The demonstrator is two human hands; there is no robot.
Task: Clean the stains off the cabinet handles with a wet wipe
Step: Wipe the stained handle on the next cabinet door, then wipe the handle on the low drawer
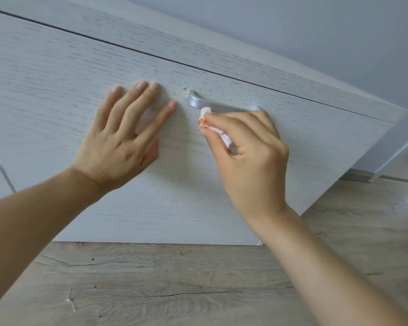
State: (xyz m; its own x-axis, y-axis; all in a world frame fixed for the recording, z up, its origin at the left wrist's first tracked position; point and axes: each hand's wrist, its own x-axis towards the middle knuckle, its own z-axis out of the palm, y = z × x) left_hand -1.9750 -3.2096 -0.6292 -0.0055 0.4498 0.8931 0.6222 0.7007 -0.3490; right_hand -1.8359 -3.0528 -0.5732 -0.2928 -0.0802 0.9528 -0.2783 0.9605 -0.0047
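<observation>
Both forearms reached in from the lower edge of the view over a grey wood-grain floor (pixel 198 290). At the left hand (pixel 123 137), the fingers lay straight and slightly spread, flat against the pale, grained drawer front (pixel 57 90), which probably steadied it. At the right hand (pixel 247 147), the fingers were curled and pinching a wadded wet wipe (pixel 212 125), white with an orange smear at its tip, and that tip touched the underside of the handle (pixel 222 105) near its left end.

Matt silver in finish, the handle was a shallow arch with rounded ends, apparently metal and rigid, fixed near the drawer's upper edge. A few small reddish-brown stains (pixel 183 90) dotted the panel just left of it.

By the look of it, the wipe was soft, damp and very light; it would fold round the bar easily but slip or unravel if held loosely, so a tight pinch close to the working tip suited it best. The smooth handle should release marks more readily than the textured panel.
</observation>
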